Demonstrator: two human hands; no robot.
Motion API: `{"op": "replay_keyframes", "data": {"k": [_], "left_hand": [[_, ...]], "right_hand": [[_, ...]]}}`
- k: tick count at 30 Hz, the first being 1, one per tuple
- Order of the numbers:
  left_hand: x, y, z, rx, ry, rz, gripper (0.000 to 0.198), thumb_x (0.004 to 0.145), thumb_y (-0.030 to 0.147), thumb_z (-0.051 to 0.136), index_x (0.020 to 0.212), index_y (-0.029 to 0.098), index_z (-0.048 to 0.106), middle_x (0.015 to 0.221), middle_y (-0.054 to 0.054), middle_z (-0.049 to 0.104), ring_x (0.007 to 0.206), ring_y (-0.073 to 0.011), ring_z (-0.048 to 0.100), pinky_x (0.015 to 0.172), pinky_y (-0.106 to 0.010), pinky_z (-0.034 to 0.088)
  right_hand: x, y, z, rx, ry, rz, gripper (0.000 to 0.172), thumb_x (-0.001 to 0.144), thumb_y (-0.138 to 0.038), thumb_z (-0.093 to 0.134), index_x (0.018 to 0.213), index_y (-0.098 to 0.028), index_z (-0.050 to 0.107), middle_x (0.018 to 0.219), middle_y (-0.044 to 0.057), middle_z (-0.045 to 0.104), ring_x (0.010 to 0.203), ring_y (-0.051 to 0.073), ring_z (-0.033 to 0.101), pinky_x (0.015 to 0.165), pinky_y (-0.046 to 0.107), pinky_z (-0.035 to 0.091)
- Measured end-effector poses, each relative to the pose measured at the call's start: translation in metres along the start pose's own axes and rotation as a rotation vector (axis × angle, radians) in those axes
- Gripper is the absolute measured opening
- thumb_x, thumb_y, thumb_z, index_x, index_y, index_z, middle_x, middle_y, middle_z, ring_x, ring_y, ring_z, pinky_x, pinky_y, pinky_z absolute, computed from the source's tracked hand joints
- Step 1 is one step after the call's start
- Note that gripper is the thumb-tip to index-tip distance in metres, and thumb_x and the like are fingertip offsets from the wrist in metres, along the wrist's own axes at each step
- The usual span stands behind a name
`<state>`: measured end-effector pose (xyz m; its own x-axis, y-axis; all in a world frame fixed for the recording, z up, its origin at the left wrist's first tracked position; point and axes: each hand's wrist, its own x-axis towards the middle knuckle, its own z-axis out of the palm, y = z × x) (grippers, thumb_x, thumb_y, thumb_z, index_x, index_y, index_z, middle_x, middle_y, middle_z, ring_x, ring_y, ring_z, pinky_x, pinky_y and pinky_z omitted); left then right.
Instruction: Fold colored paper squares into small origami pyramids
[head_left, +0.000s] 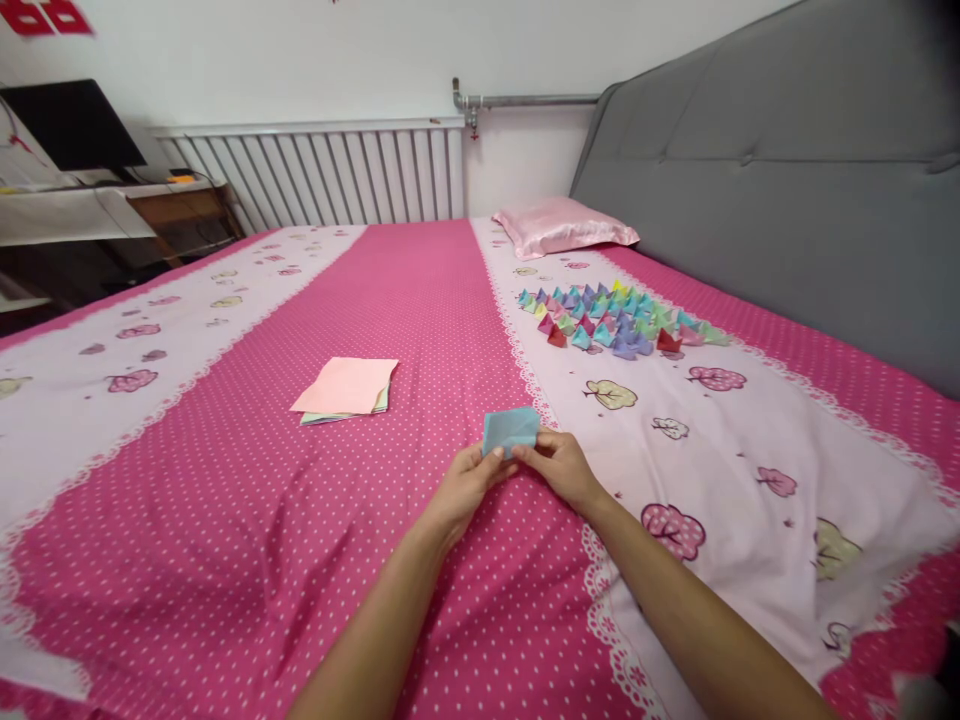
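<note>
A small folded piece of light blue paper (511, 430) is held up between my two hands, above the pink dotted bedspread (420, 300). My left hand (469, 485) pinches its lower left edge, thumb on the near face. On the lower right, my right hand (559, 465) grips the same paper with thumb and fingers. To the left lies a stack of square paper sheets (349, 386), pink on top with green and other edges showing below. Many small folded paper pieces (622, 318) in several colours stand grouped on the white stripe at the right.
A pink satin pillow (562, 226) rests at the far end by the grey headboard (772, 170). Behind the bed are a white radiator (322, 175) and a pipe with a valve. At the far left, a desk (180, 205) carries a black monitor (75, 125).
</note>
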<state>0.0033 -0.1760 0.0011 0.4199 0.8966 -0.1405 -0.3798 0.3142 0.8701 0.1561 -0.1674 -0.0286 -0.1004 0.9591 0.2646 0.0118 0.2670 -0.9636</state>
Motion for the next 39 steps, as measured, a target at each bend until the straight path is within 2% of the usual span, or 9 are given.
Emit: {"op": "replay_keyframes", "data": {"k": [3,8,10,12,16,18,22,29,39], "left_hand": [[0.000,0.002,0.000,0.012,0.048,-0.029,0.025,0.073,0.028,0.067,0.091,0.010,0.069,0.098,-0.012,0.069,0.087,-0.0181,0.064,0.085,-0.028,0.047],[-0.006,0.008,0.000,0.143,-0.051,-0.133,0.026,0.074,0.029,0.067,0.089,0.009,0.069,0.086,-0.012,0.070,0.076,-0.0179,0.065,0.074,-0.027,0.049],[-0.006,0.009,0.001,0.187,-0.079,-0.170,0.025,0.072,0.030,0.068,0.085,0.009,0.070,0.081,-0.012,0.070,0.072,-0.0176,0.065,0.070,-0.026,0.049],[-0.005,0.008,0.001,0.213,-0.052,-0.151,0.023,0.069,0.030,0.070,0.081,0.009,0.070,0.076,-0.010,0.070,0.067,-0.0159,0.063,0.066,-0.024,0.049],[-0.002,0.008,0.000,0.213,0.179,0.025,0.021,0.066,0.030,0.073,0.071,0.010,0.068,0.066,-0.006,0.067,0.058,-0.0124,0.059,0.060,-0.022,0.047],[-0.001,0.009,0.000,0.198,0.242,0.086,0.023,0.067,0.033,0.071,0.072,0.010,0.069,0.065,-0.006,0.067,0.057,-0.0126,0.059,0.060,-0.023,0.047],[-0.001,0.007,0.001,0.234,0.237,0.109,0.027,0.065,0.036,0.072,0.072,0.010,0.070,0.061,-0.005,0.065,0.053,-0.0121,0.056,0.056,-0.022,0.044],[0.000,0.002,0.002,0.334,0.186,0.114,0.035,0.060,0.046,0.073,0.058,0.012,0.067,0.050,-0.002,0.058,0.047,-0.0092,0.048,0.051,-0.021,0.037],[0.001,0.000,0.002,0.313,0.194,0.119,0.036,0.069,0.045,0.066,0.053,0.013,0.059,0.048,0.001,0.052,0.046,-0.0078,0.045,0.049,-0.020,0.035]], "right_hand": [[0.001,0.003,0.000,0.140,0.068,0.049,0.025,0.065,-0.036,0.074,0.077,-0.020,0.059,0.076,0.000,0.064,0.075,0.018,0.061,0.071,0.030,0.048],[0.001,-0.002,-0.002,0.301,0.082,0.155,0.056,0.059,-0.031,0.079,0.105,-0.024,0.049,0.079,-0.001,0.063,0.069,0.015,0.060,0.062,0.026,0.049],[0.001,-0.006,-0.004,0.296,0.054,0.199,0.052,0.060,-0.032,0.077,0.105,-0.022,0.053,0.079,0.000,0.063,0.068,0.015,0.060,0.061,0.026,0.049],[0.000,-0.007,-0.005,0.298,0.062,0.223,0.042,0.060,-0.034,0.077,0.094,-0.020,0.059,0.081,0.002,0.064,0.069,0.016,0.060,0.063,0.027,0.049],[0.001,-0.005,-0.005,0.342,0.082,0.216,0.035,0.060,-0.034,0.077,0.087,-0.019,0.062,0.078,0.002,0.066,0.072,0.017,0.061,0.069,0.029,0.049],[0.001,-0.005,-0.005,0.347,0.043,0.199,0.033,0.061,-0.033,0.077,0.087,-0.018,0.063,0.077,0.002,0.067,0.072,0.016,0.061,0.071,0.029,0.049],[-0.001,-0.007,-0.004,0.356,0.004,0.193,0.029,0.062,-0.033,0.076,0.084,-0.019,0.063,0.074,0.000,0.065,0.067,0.015,0.060,0.066,0.027,0.047],[-0.001,-0.005,-0.003,0.293,0.095,0.223,0.027,0.064,-0.041,0.073,0.066,-0.018,0.061,0.059,-0.003,0.058,0.052,0.011,0.050,0.054,0.025,0.041],[0.000,0.002,-0.003,0.299,0.132,0.186,0.028,0.070,-0.043,0.067,0.062,-0.018,0.056,0.054,-0.005,0.047,0.047,0.008,0.038,0.046,0.021,0.031]]}}
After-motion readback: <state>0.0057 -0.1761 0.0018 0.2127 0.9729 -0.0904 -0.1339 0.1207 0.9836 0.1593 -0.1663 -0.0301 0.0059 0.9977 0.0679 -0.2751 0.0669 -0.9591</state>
